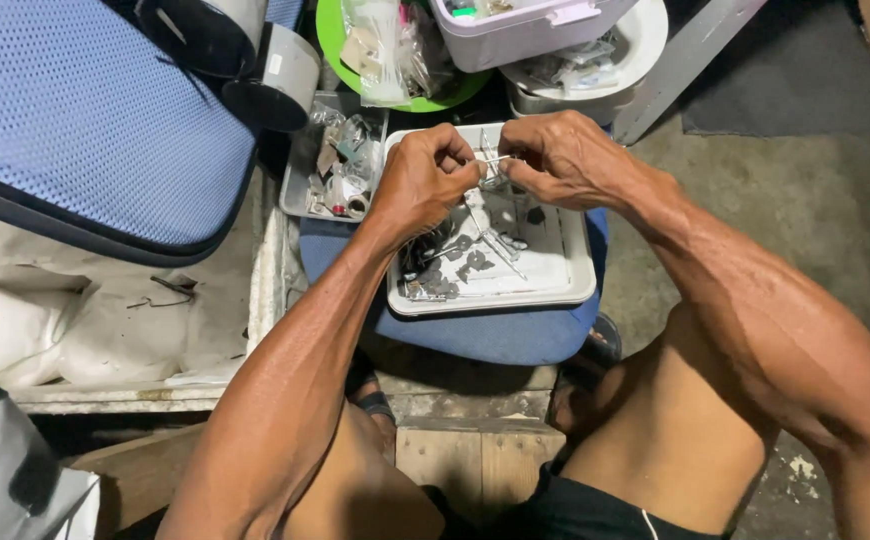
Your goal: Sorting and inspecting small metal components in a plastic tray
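A thin metal wire (492, 159) is pinched between the closed fingers of the left hand (423, 180) and the right hand (565, 158), held just above a white tray (555, 285). Small dark metal parts (460, 262) and thin rods are scattered in the tray, which is set on a blue cushion (495, 335). Just beside the left hand, a smaller grey tray (300, 185) filled with oddments is seen. Farther off, clear bags are piled on a green plate (331, 30), and a lilac box (515, 35) is lodged in a white bowl (645, 40). A blue mesh pad (75, 110) is spread to the left.
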